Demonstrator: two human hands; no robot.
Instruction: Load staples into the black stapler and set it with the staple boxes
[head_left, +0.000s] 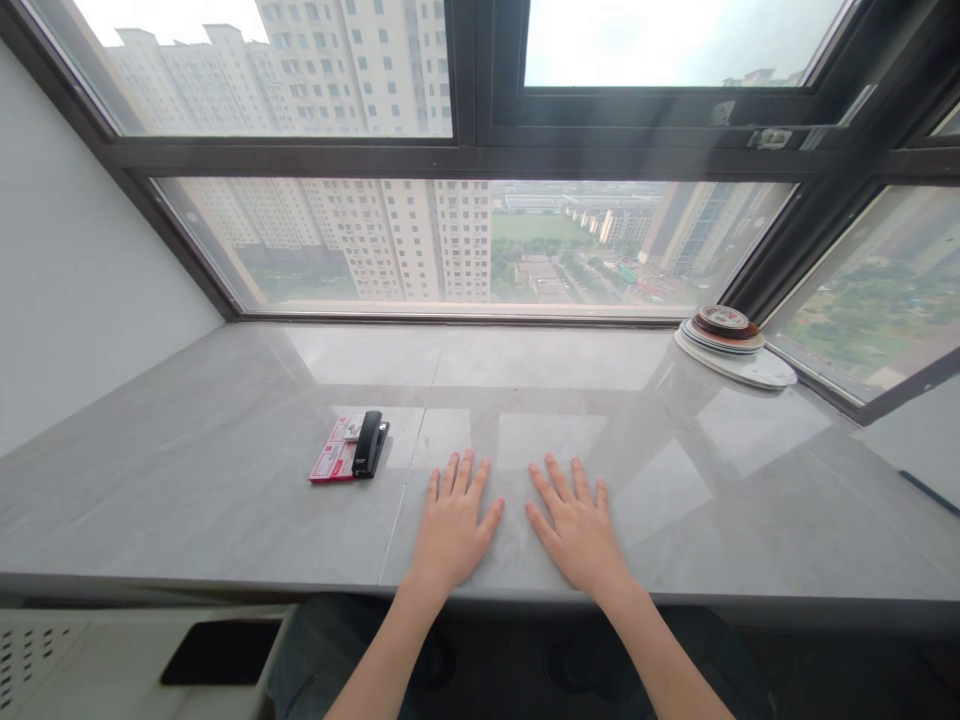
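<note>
I have both hands palm down on the gray counter (225, 490), fingers fanned out, the left hand (452, 527) and right hand (577, 528) near each other but not touching. The black stapler (367, 445) lies to the left of my left hand, apart from it and about level with its fingertips. Just at the stapler's left is a red-and-white packet (330, 463); I can't tell whether they overlap. Far to the right, a stack of round discs (726, 340) sits by the window frame (457, 160).

grey countertop (225, 510) | red-white packet (334, 460) | black stapler (367, 446) | stacked round discs (726, 338) | hands (450, 530), palms down
</note>
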